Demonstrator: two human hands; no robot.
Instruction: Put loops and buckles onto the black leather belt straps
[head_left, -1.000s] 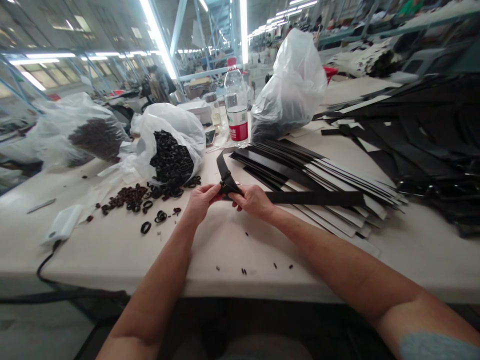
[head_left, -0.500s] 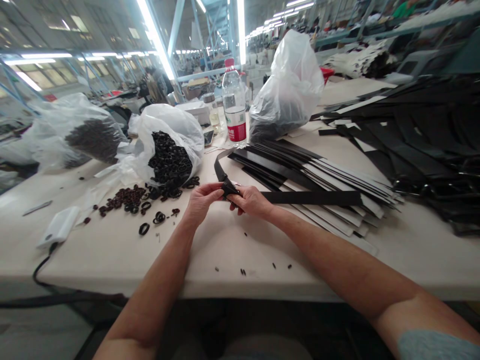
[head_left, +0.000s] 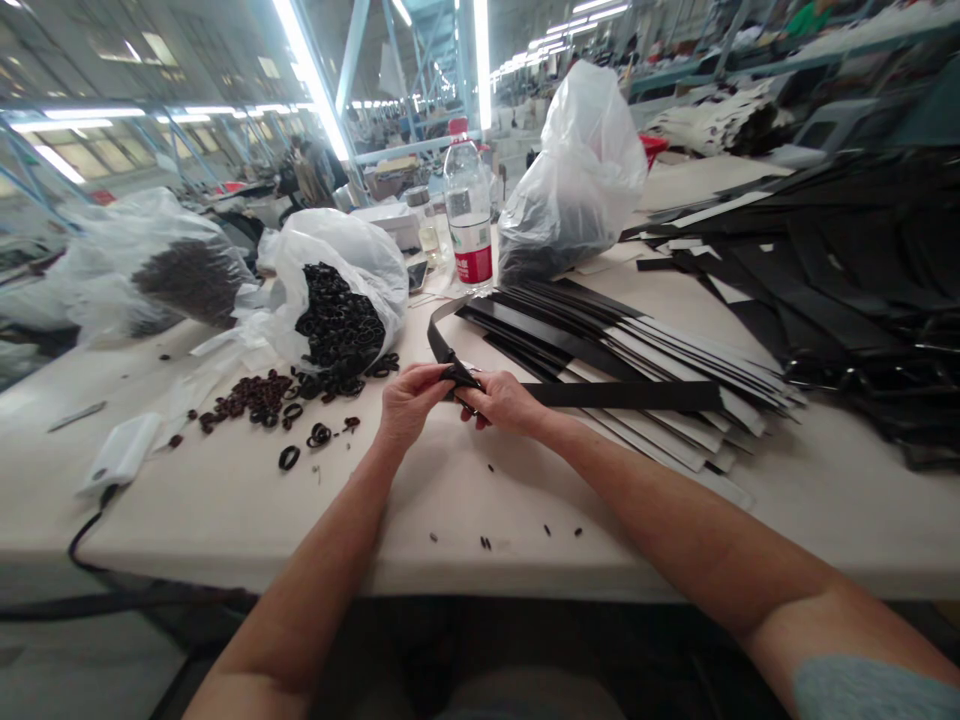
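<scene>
A black belt (head_left: 630, 396) runs from between my hands out to the right, and another stretch of it bends up and back behind them. My right hand (head_left: 501, 398) is closed round its buckle end, where a bit of shiny metal shows. With thumb and fingers pinched, my left hand (head_left: 411, 398) grips the folded black strap at the same spot. Whatever small part lies under the fingertips is hidden. Left of my hands lie black belt loops (head_left: 319, 434) and a heap of dark brown loops (head_left: 247, 396).
An open plastic bag (head_left: 345, 320) spills black loops. Behind stand a red-capped bottle (head_left: 470, 215) and a full bag (head_left: 570, 180). Belt strips (head_left: 600, 340) and a pile of buckled belts (head_left: 862, 270) lie right. A white power bank (head_left: 120, 455) sits left; several tiny pins (head_left: 485, 543) lie in front.
My left hand has shifted slightly to the right, closer over the folded strap. My right hand and the belt have hardly moved.
</scene>
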